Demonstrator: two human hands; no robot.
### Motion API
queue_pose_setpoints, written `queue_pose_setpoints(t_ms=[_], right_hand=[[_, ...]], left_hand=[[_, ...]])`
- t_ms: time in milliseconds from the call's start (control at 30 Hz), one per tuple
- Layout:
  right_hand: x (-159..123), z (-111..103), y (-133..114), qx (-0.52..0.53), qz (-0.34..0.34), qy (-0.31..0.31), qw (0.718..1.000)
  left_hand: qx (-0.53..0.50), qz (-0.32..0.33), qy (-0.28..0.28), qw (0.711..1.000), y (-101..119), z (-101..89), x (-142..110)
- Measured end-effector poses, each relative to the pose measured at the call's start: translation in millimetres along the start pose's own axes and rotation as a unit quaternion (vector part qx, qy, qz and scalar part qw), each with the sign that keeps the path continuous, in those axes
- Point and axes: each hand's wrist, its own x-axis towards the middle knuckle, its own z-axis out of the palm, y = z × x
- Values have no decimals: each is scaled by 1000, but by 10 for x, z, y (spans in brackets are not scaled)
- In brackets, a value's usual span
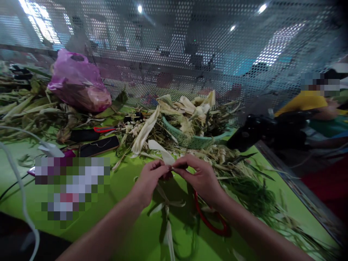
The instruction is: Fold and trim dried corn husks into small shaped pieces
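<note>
Both hands meet at the middle of the green table, their fingertips pinched together at the lower end of a pale dried corn husk (162,152). My left hand (145,181) grips it from the left, thumb against curled fingers. From the right, my right hand (199,177) pinches the same spot. The wide end of the husk points up and away. Below the hands lie thin, knotted-looking husk strips (168,206). A red looped handle (212,223), probably of scissors, shows under my right wrist; the rest of it is hidden.
Beyond my hands, a green basket (190,139) overflows with dried husks. A purple plastic bag (78,85) rests on leaves at the left, near a phone (99,146) and a red cutter (104,129). Green stringy fibres (252,199) lie right. A perforated screen (174,47) stands behind; a person in yellow (304,103) sits right.
</note>
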Motion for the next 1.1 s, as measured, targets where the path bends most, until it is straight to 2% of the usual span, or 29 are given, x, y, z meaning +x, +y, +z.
queue_pose_setpoints(t_ms=[200,500,633,800,967,1100], right_hand=[[7,-1,-3,-36,-2,-1,999],[-1,22,-38,-24,91,10,996],[-10,16,-35,4,58,16,998],[-18,-2,-22,-33,12,1,999],[-12,-6,-22,-52,7,-4,999],[-10,6,-50,-53,43,-2,998]], left_hand=[[-9,-2,-4,1000,15,10,-3],[53,28,-21,998,48,40,-33],[56,9,3,998,5,20,-10],[17,3,-1,1000,-20,-8,-6],[4,-4,-6,1000,-2,-1,1],[4,-2,5,1000,27,20,-3]])
